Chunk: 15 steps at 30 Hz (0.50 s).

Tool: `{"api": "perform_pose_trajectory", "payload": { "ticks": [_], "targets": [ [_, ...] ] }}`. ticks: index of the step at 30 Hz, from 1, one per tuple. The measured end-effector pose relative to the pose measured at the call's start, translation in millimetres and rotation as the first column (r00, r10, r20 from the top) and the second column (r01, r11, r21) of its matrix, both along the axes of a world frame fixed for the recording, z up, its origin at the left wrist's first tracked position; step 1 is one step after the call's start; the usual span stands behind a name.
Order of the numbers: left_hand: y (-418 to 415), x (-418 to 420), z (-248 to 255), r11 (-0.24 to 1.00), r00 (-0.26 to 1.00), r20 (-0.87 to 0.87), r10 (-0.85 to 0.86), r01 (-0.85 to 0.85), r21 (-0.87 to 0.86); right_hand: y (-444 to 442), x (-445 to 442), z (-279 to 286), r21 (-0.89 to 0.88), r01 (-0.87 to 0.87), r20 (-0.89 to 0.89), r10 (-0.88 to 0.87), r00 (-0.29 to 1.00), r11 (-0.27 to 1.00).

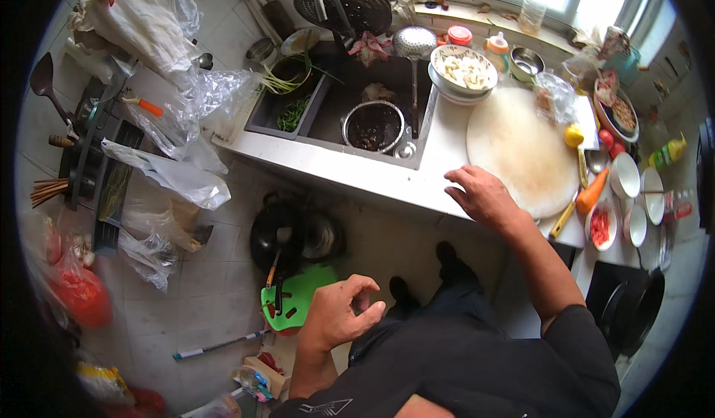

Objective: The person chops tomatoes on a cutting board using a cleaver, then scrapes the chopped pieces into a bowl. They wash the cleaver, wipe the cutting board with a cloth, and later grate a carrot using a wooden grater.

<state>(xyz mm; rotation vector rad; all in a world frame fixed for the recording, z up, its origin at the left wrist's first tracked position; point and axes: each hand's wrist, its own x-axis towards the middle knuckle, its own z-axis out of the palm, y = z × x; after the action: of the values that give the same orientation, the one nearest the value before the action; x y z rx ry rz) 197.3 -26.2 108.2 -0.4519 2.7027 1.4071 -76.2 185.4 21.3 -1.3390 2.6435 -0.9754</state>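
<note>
My right hand (481, 195) is held over the front edge of the white countertop (385, 186), its fingers loosely spread and holding nothing. Just beyond it lies a large round cutting board (522, 144) with a stained surface. Out in front of my body is my left hand (345, 310), bare, with curled fingers and a gap between thumb and forefinger. Below that hand, a green plastic stool (304, 292) stands near the floor. To the left of the board is a double sink (329, 122) holding a metal-rimmed strainer (373, 127) with dark contents.
A patterned bowl of pale cut pieces (465, 70) sits atop stacked dishes behind the board. A yellow-handled knife (564, 217), a carrot (593, 190) and a bowl of chopped red food (600, 227) line the right side. A black wok (276, 233) stands low beneath the counter.
</note>
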Motion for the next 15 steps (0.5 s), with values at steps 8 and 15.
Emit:
{"api": "perform_pose_trajectory", "payload": {
  "ticks": [8, 15],
  "targets": [
    [34, -49, 2, 0.940, 0.943, -0.036, 0.330, -0.332, -0.077, -68, -161, -65, 0.090, -0.189, -0.143, 0.200, 0.969, 0.978],
    [50, -89, 6, 0.883, 0.891, -0.059, 0.450, -0.454, -0.120, -69, -219, -130, 0.210, -0.180, 0.146, 0.151, 0.978, 0.961]
  ]
}}
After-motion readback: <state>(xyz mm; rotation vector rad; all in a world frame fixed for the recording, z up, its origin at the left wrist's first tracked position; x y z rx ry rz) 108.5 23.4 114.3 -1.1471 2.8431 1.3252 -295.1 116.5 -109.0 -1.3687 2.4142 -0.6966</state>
